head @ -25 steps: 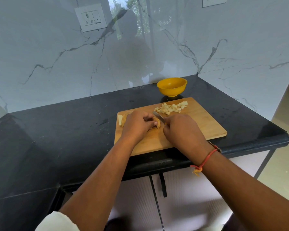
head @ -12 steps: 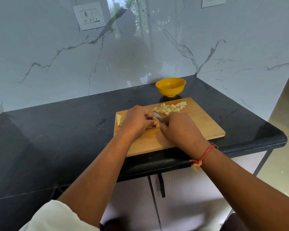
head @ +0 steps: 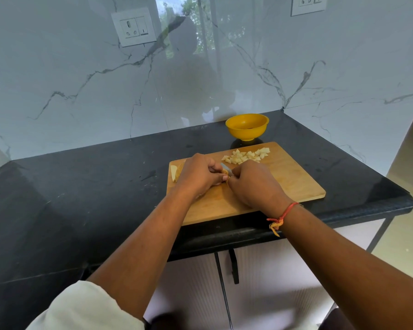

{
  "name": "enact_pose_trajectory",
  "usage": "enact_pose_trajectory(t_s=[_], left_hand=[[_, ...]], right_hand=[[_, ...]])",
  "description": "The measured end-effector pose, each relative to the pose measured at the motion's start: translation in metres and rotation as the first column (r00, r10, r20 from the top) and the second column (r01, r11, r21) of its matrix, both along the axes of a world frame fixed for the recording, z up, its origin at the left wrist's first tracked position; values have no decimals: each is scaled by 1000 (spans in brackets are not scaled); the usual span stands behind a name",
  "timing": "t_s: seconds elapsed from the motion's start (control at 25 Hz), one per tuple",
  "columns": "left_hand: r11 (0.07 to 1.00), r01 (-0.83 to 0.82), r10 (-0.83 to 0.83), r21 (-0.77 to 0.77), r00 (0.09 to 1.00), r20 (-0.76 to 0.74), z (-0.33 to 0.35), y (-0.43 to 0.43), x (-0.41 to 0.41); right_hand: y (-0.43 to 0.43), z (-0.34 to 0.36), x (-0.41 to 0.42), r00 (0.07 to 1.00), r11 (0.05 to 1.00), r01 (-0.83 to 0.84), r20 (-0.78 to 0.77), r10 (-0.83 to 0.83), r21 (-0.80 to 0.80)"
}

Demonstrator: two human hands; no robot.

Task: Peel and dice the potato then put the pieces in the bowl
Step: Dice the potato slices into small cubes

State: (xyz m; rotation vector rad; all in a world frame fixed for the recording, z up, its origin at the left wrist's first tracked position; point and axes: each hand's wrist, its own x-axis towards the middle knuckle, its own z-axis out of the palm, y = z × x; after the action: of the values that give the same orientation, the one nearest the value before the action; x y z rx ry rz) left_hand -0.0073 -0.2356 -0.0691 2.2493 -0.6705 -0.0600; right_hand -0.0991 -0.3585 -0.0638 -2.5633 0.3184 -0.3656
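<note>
the left hand [head: 198,173] lay with its fingers curled down over a small yellow-brown piece of potato [head: 225,173], pinning it to the pale wooden cutting board [head: 296,184]; only a sliver showed just right of those fingertips, so its long axis could not be told. the right hand [head: 253,182] was closed round a small steel-bladed knife [head: 224,166] (the handle hidden inside the fist), the blade running up and leftward from its knuckles toward the left fingertips. the piece thus sat in the narrow gap between the two sets of fingers, nearer the left hand, the blade at or just over it. a heap of pale diced potato cubes [head: 246,156] lay beyond the right knuckles, and the round yellow bowl [head: 247,126] stood farther beyond, off the board. a pale cut potato wedge [head: 174,173] lay just left of the left hand. the next cut, by my judgement, needed the blade to drop close beside the left fingertips
</note>
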Motion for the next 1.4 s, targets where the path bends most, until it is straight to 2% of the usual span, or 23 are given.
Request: enact_pose_trajectory(t_s=[0.28, 0.44, 0.76, 0.84, 0.92, 1.04, 1.4], left_hand=[[997, -17, 17, 74, 1000, -2, 7, -6, -1], [996, -26, 29, 85, 999, -43, 10, -7, 1], [997, -15, 28, 76, 985, -173, 20, -10, 5], [975, 24, -8, 221, 997, -74, 28, -12, 10], [909, 50, -74, 414, 996, 43, 39, -16, 14], [816, 83, -164, 573, 982, 92, 49, -21, 20], [815, 153, -259, 558, 959, 117, 50, -16, 26]], right_hand=[[1, 4, -6, 999, 998, -30, -47, 27, -58], [2, 8, -11, 996, 994, -45, -85, 36, -104], [0, 8, -21, 986, 995, -18, -169, 1, -101], [3, 11, -19, 979, 993, -12, -202, -12, -117], [5, 13, -19, 974, 992, -13, -225, -16, -128], [4, 9, -20, 986, 995, -3, -164, -14, -103], [7, 3, -21, 999, 1000, 5, -32, -4, 31]])
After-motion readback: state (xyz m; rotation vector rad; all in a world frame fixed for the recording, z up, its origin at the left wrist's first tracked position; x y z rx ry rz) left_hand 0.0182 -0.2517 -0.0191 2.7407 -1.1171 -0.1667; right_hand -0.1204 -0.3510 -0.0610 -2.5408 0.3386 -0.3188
